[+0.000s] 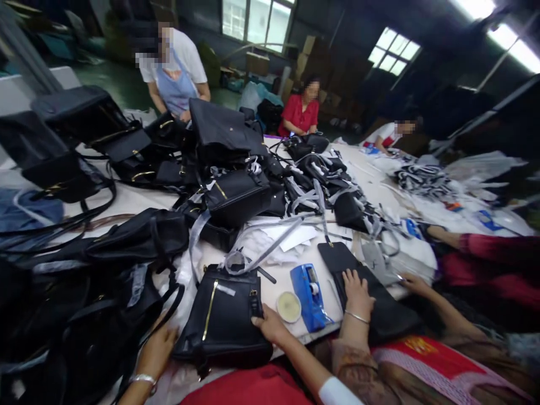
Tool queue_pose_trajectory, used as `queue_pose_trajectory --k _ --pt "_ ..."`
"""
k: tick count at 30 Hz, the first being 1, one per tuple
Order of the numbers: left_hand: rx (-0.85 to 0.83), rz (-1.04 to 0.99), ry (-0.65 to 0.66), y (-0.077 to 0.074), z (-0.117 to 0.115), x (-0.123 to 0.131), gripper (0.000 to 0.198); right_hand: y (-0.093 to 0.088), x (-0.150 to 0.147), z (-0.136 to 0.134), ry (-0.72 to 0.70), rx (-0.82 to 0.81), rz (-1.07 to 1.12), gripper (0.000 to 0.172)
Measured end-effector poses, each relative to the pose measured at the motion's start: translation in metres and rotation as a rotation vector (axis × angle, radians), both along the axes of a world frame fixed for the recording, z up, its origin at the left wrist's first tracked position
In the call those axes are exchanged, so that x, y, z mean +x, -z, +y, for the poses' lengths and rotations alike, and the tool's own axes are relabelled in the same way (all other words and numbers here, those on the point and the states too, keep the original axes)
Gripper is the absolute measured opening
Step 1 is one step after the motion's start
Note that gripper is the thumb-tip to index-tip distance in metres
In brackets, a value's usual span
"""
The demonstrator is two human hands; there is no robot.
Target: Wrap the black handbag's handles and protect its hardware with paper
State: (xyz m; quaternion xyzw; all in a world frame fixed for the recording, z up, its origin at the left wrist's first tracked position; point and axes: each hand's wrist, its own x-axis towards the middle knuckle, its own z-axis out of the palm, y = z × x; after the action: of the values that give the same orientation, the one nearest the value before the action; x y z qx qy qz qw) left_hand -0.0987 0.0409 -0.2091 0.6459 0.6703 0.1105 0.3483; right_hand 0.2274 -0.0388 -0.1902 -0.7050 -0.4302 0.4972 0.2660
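Between the two hands: a black bag, its front facing up toward the wearer, a gold zip slanting down it. Whether it lies flat or tilted, I cannot tell.

Right hand: grasping the bag's side edge, by a buckled side tab; the thumb shows, most fingers are hidden.

Left hand: at the bag's opposite lower side, a bracelet on the wrist. Its fingertips are partly hidden, so I cannot tell whether it grips or merely rests.

Step in hand: judging by the hands, steadying or positioning the bag.

Next move: turning or lifting the bag would call for a firm hold on both sides and care with the loose wrapped strap beyond its top edge.

Just right of the right hand: a round pale-yellow disc, then a blue tape dispenser.

Farther right: a neighbour's hand, spread on a flat black piece.

Left of the left hand: more black bags, heaped and overlapping.

Table: a pale surface stretching away beyond both hands, strewn with bags and plastic-wrapped straps.

Room: dim, with bright windows, strip lights, stacked cartons and three people along the far side.
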Motion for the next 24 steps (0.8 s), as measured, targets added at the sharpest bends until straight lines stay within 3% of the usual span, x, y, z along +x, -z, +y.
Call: queue_pose_trajectory --k 3,6,8,11,14,17,20,22,24 --pt "-0.06 -0.059 0.045 -0.02 0.008 0.006 0.048 -0.016 0.036 -0.004 0.048 0.011 -0.133 0.027" --pt "0.028 -0.096 0.119 -0.047 0.009 0.02 0.043 -0.045 0.09 0.001 0.209 0.084 -0.354 0.025" --pt "0.093 -0.051 0.171 -0.065 0.008 0.034 0.041 -0.065 0.121 0.013 0.219 0.132 -0.609 0.025" --pt "0.192 0.109 0.267 -0.086 0.008 0.061 0.038 -0.08 0.143 0.042 -0.022 0.19 -1.027 0.018" --pt "0.297 0.23 0.409 -0.099 0.014 0.094 0.034 -0.072 0.144 0.076 -0.277 0.208 -1.217 0.011" --pt "0.309 0.169 0.52 -0.112 0.026 0.144 0.034 -0.056 0.149 0.104 -0.308 0.207 -1.215 0.017" --pt "0.301 0.015 0.696 -0.12 0.046 0.216 0.038 -0.046 0.164 0.117 -0.303 0.217 -1.188 0.022" --pt "0.321 -0.029 0.783 -0.117 0.064 0.27 0.046 -0.042 0.175 0.117 -0.313 0.238 -1.155 0.022" --pt "0.304 -0.015 0.84 -0.104 0.084 0.32 0.056 -0.039 0.185 0.113 -0.335 0.26 -1.112 0.023"
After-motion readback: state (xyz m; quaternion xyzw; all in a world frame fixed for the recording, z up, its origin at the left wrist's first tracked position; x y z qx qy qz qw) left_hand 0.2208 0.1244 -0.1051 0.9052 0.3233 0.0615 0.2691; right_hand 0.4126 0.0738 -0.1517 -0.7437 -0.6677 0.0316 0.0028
